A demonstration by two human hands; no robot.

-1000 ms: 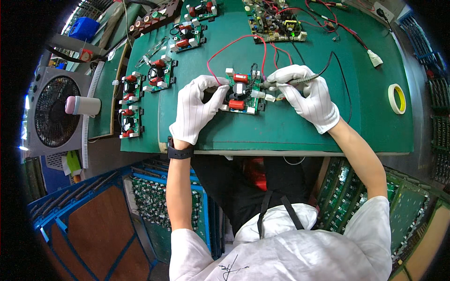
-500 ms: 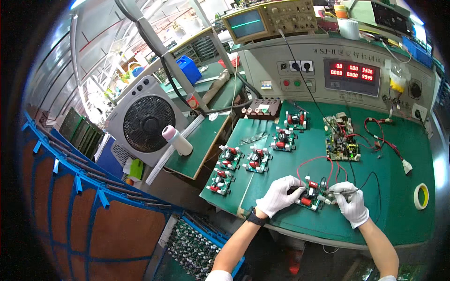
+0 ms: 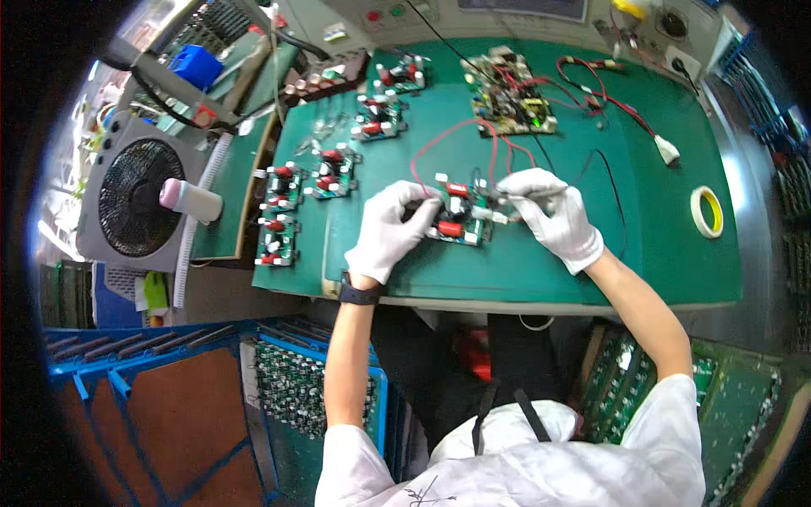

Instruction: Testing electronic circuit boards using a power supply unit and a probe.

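Near the front of the green-topped bench [image 3: 405, 275] lies a small green circuit board [image 3: 463, 211] with red and white parts. My left hand [image 3: 390, 226], white-gloved, is closed at the board's left edge, its thumb and fingertip pinching the end of a thin red wire [image 3: 416, 160]. My right hand [image 3: 553, 215], also gloved, is closed over the board's right side. A black lead [image 3: 610, 179] runs into its fingers, and the tip they hold is partly hidden. Red wires loop from the hands' area toward a larger populated board [image 3: 511, 93] behind.
Several similar small boards [image 3: 334, 171] stand at the left of the bench. To the right lie a tape roll [image 3: 706, 211] and a red cable with a white connector [image 3: 666, 150]. Further left are a fan [image 3: 139, 198] and a pink-capped bottle [image 3: 193, 200]. Racks of boards [image 3: 308, 384] sit below the bench edge.
The view has tipped downward, so the bench sits higher in the picture and my torso shows. Both hands remain at the same small board, still pinching.
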